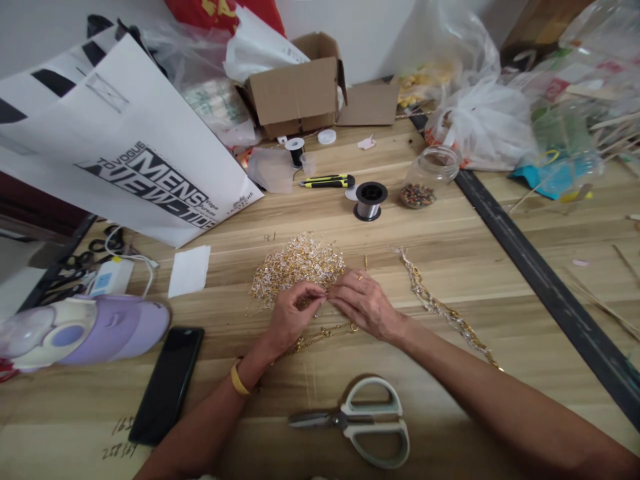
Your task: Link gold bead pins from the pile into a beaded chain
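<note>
My left hand (295, 312) and my right hand (363, 300) meet fingertip to fingertip, both closed in a pinch. Whatever lies between the fingertips is too small to make out. Just behind them spreads a heap of small gold and clear beaded pieces (295, 263). A gold chain (325, 332) lies on the wood under and in front of my hands. Right of my right hand, a bundle of gold and clear beaded strands (433, 300) runs along the table. Grey-handled scissors (353, 420) lie nearer to me, their blades pointing left.
Behind the heap are a wire spool (370, 201), a yellow-black utility knife (327, 181) and a jar of beads (425, 179). A phone (167, 383), a purple bottle (115, 328) and a white paper bag (135, 140) stand or lie left. A cardboard box (295, 90) is at the back.
</note>
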